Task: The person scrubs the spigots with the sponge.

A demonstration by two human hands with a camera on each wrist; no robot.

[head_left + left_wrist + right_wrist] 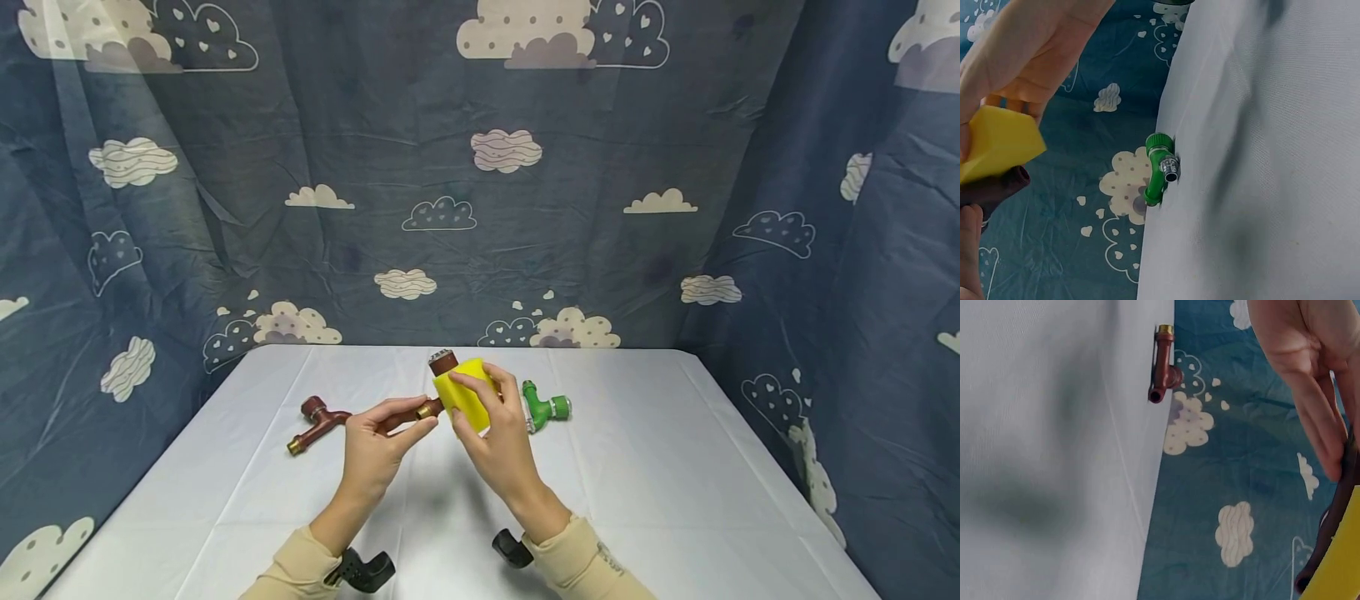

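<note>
I judged wiping underway, left hand [375,450] gripping one tap [994,189], right hand [501,437] pinching a sponge [1002,144] against it, with leftmost tap [321,424] and green tap [542,408] perhaps remaining.

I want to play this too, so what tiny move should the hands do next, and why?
Probably slide the yellow sponge gently along the brown tap, because the right hand holds the sponge against it while the left hand grips the tap.
</note>
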